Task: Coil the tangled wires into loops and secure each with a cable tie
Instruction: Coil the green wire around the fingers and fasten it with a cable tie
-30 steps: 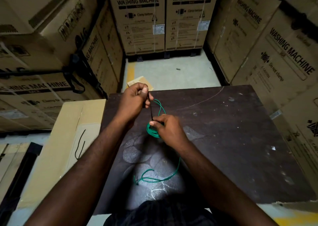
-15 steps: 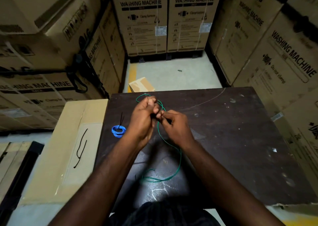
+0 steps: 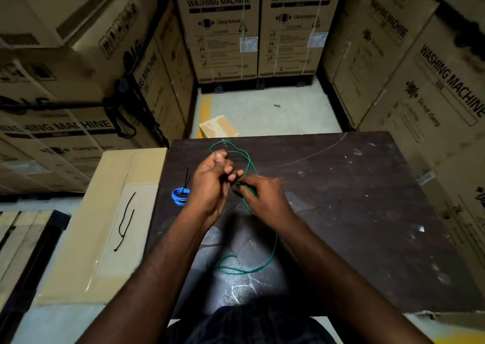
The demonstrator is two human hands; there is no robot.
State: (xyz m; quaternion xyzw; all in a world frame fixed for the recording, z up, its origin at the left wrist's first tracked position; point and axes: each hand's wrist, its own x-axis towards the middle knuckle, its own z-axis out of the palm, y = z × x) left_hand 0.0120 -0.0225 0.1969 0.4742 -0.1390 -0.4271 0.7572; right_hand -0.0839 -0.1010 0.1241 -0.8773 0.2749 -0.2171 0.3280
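Both hands worked over the middle of a dark table, close together, fingertips nearly meeting. The left hand had its fingers curled in, gripping the upper part of a green wire. One loose loop of that wire stood out above the knuckles, toward the table's far edge. The right hand pinched the same wire just beside the left fingertips, thumb and forefinger closed on it. A short dark piece sat between the two hands, possibly a cable tie, but it was too dark and small to tell for sure. From the right hand's pinch the wire ran down past the right wrist and lay on the table, ending in a loose open curl near the table's near edge, between the forearms. It was not in a neat coil. A blue wire coil lay on the table just left of the left hand, apart from it. It was bound with a black tie whose tail pointed away from the person. Left of the table stood a flat cardboard box, touching the table's side, with spare black cable ties lying on top. Washing machine cartons were stacked on three sides. A small box sat on the floor just behind the table. Wooden slats showed at the far left.
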